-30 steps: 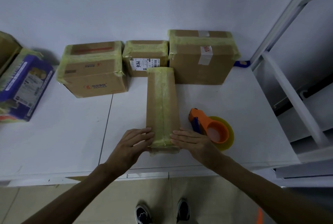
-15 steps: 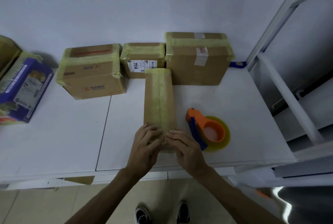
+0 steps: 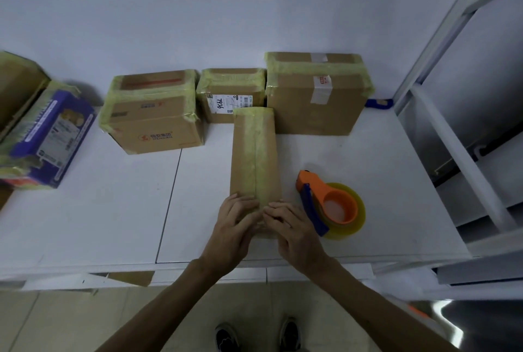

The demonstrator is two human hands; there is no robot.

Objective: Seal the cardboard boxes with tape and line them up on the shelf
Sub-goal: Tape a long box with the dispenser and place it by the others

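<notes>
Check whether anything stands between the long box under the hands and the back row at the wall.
Yes. The long box points straight at the small labelled box, its far end right up at it; the large box stands close on its right. Both fill the row ahead.

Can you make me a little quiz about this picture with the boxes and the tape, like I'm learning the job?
1. True or false: the orange tape dispenser is held in a hand.
2. What colour is the tape along the top of the long box? A red, B yellowish, C black.
3. Fill in: the left hand and the right hand both rest on the long box's ___ end.
Key: 1 false, it lies on the white shelf, right of the long box; 2 B; 3 near.
</notes>
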